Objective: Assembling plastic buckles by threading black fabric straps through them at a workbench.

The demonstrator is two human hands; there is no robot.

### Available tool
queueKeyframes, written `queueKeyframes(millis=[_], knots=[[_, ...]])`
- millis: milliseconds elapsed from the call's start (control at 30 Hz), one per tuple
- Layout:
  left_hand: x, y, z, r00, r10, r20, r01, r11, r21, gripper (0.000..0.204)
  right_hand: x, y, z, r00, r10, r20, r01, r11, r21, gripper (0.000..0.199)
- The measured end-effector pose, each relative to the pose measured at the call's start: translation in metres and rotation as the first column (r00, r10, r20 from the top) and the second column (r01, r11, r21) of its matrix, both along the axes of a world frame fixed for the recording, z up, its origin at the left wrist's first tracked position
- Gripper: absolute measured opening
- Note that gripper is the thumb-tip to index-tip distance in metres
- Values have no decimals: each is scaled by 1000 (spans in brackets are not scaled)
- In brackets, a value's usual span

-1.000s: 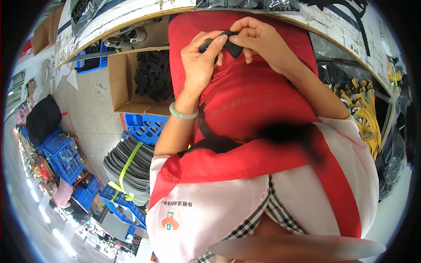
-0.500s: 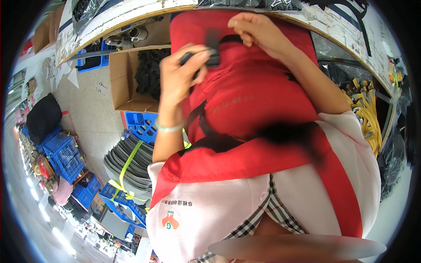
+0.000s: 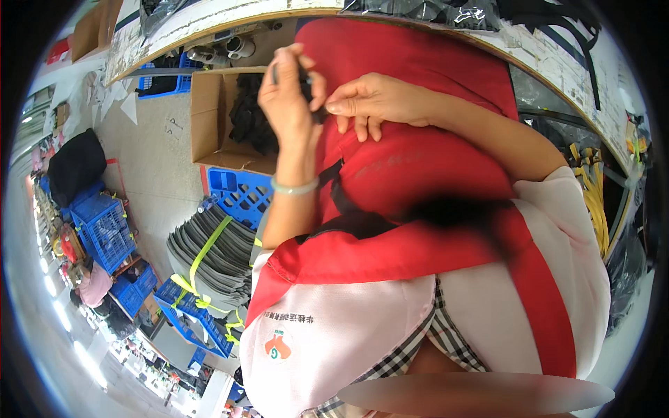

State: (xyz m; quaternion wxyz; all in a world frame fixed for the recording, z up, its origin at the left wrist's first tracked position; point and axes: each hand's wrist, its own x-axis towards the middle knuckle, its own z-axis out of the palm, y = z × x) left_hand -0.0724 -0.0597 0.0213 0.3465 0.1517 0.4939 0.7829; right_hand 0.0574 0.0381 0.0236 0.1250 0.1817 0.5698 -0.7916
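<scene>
My left hand (image 3: pixel 287 104) is raised over the red apron (image 3: pixel 418 63) on my lap, its fingers closed round a small black strap piece (image 3: pixel 304 82). The palm and fingers hide most of that piece, so its full shape cannot be told. Close beside it, my right hand (image 3: pixel 383 104) comes in from the right. Its thumb and forefinger are pinched at a dark end of the piece next to the left palm, and its other fingers hang loosely curled. Left of my hands stands an open cardboard box (image 3: pixel 208 120) holding a heap of black pieces (image 3: pixel 252 120).
A worn white table (image 3: pixel 150 54) curves across the far side, with clear plastic bags (image 3: pixel 453 12) on it. Blue crates (image 3: pixel 104 233) and a tied stack of grey sheets (image 3: pixel 212 254) stand at the left. Yellow straps (image 3: pixel 591 202) hang at the right.
My right hand has come down and left to meet the left hand. The left hand has risen and turned, now hiding most of the black piece. The view has shifted slightly.
</scene>
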Motion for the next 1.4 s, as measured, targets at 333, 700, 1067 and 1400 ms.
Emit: queueKeyframes(millis=[333,700,1067,1400], knots=[[-10,37,-26,853,-197,484,183,980,77,36,23,31,-6,972,-235,-5,231,960,-159,20],[23,28,-15,770,-575,-275,507,814,-284,17,60,45,-28,958,-287,26,274,880,-389,25],[24,36,-21,777,-626,68,619,739,-267,14,186,203,2,858,-289,-425,226,-530,817,22],[29,34,-15,784,-615,83,606,731,-313,15,190,203,21,916,-334,-222,81,-389,918,23]])
